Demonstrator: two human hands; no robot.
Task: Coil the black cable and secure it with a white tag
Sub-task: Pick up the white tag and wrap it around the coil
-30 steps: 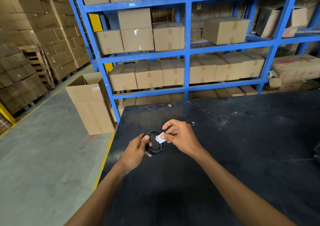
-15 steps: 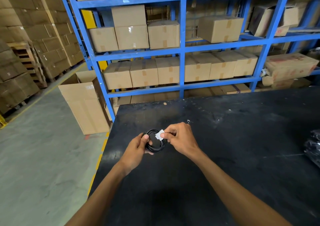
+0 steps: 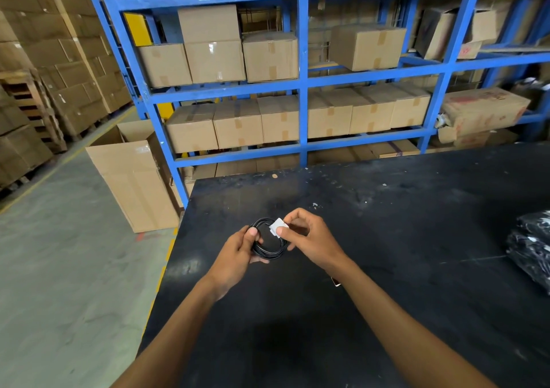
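The black cable (image 3: 269,249) is wound into a small round coil, held just above the black table (image 3: 387,253). My left hand (image 3: 235,253) grips the coil's left side, thumb on top. My right hand (image 3: 312,240) pinches a small white tag (image 3: 278,226) at the coil's upper right edge, with the tag touching the cable strands. How far the tag wraps around the strands is hidden by my fingers.
A heap of black bagged items (image 3: 532,250) lies at the table's right edge. An open cardboard box (image 3: 134,176) stands on the floor left of the table. Blue shelving (image 3: 302,90) full of cartons rises behind the table's far edge.
Both hands have kept their grip on the coil and the tag. The view has tilted down slightly, so hands and table sit a little differently in frame.
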